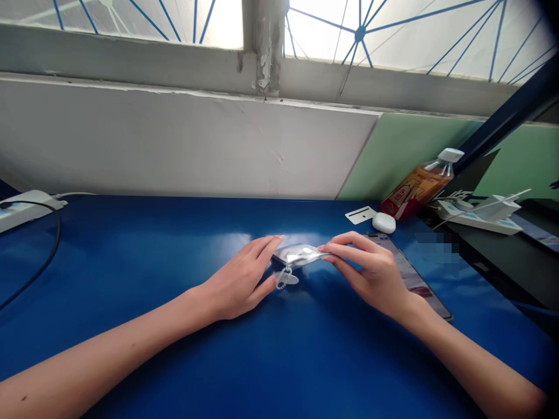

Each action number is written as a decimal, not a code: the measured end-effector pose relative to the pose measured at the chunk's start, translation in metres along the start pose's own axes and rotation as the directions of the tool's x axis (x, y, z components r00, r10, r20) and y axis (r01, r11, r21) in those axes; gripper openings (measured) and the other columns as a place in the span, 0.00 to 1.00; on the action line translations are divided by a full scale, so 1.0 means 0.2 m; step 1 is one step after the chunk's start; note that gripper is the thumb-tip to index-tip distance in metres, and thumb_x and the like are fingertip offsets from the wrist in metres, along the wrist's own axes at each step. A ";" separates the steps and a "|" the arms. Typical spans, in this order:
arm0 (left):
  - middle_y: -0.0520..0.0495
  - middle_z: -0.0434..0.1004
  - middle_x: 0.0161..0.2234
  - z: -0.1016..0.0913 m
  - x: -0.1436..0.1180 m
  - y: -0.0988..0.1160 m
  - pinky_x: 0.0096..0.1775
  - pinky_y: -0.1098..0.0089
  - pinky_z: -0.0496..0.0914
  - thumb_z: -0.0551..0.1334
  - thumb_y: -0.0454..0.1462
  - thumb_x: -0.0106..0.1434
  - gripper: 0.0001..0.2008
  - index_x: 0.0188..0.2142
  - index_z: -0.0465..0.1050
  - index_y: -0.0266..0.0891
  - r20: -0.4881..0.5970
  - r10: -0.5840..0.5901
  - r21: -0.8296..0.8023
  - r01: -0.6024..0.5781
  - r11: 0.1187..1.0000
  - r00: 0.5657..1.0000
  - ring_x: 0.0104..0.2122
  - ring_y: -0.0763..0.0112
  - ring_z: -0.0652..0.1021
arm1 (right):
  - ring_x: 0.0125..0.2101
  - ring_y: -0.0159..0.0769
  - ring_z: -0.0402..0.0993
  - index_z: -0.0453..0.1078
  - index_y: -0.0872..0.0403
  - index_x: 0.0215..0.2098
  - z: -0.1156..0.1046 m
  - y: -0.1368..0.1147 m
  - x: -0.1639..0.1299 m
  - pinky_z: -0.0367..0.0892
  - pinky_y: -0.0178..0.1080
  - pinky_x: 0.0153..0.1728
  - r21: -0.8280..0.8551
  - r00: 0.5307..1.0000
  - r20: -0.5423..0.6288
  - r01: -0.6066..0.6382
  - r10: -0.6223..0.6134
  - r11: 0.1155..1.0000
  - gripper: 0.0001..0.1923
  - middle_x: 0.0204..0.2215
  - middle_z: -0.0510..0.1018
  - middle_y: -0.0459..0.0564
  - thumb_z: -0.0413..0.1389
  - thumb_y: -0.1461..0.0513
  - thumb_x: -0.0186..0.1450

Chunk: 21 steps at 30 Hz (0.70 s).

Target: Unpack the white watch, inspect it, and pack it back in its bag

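Observation:
A small clear, shiny plastic pouch (301, 254) is held between my two hands just above the blue table. Its right end is pinched by the thumb and fingers of my right hand (369, 265). At the other end, my left hand (240, 279) has its fingers over the edge and its thumb below, closed loosely around the pouch. From the pouch's near left side hangs a bead chain (282, 278) with a small clear oval tag (289, 279), close to my left thumb. Glare hides what the pouch contains, if anything.
A phone (419, 279) lies partly behind my right hand on the blue table (279, 361). Beyond it are a white earbud case (384, 222), a white card (360, 215) and a leaning drink bottle (419, 186). Power strips (478, 218) (30, 209) with cables stand at both sides.

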<state>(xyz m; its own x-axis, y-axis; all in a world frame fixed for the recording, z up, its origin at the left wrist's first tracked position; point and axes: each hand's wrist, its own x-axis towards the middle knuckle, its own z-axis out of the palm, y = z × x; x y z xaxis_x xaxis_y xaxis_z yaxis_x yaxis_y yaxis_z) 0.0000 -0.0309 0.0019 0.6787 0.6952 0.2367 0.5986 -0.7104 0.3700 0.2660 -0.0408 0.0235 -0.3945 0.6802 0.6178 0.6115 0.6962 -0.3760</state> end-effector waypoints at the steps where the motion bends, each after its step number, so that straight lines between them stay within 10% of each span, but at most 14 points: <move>1: 0.37 0.55 0.64 0.00 0.00 0.00 0.60 0.54 0.61 0.51 0.43 0.71 0.29 0.67 0.42 0.39 -0.009 -0.008 0.006 0.008 1.000 1.000 0.63 0.55 0.59 | 0.33 0.37 0.75 0.76 0.50 0.41 -0.01 -0.01 0.00 0.72 0.40 0.33 0.025 0.999 -0.038 -0.036 0.037 0.999 0.08 0.35 0.77 0.50 0.55 0.64 0.66; 7: 0.36 0.53 0.65 0.01 0.00 0.00 0.60 0.52 0.61 0.56 0.46 0.68 0.36 0.68 0.38 0.40 -0.028 -0.049 -0.010 0.049 0.999 0.998 0.63 0.52 0.58 | 0.31 0.38 0.74 0.74 0.50 0.32 -0.02 -0.03 0.03 0.72 0.40 0.31 0.220 0.941 -0.159 -0.261 0.298 0.940 0.06 0.30 0.76 0.49 0.56 0.60 0.66; 21: 0.36 0.51 0.66 -0.02 0.00 0.00 0.59 0.54 0.62 0.68 0.49 0.55 0.55 0.68 0.32 0.42 0.049 0.065 -0.144 -0.058 0.988 0.997 0.64 0.51 0.59 | 0.28 0.36 0.74 0.76 0.54 0.34 0.09 -0.05 0.01 0.72 0.36 0.27 0.349 0.866 0.145 -0.498 0.479 0.794 0.12 0.29 0.79 0.50 0.55 0.56 0.67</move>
<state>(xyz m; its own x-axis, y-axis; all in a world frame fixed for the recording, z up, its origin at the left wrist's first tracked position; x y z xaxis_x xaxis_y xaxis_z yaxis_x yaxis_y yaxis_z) -0.0018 -0.0304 0.0048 0.7364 0.6410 0.2163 0.4910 -0.7263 0.4810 0.2459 -0.0430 0.0155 -0.1481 0.9558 0.2541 0.4423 0.2938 -0.8474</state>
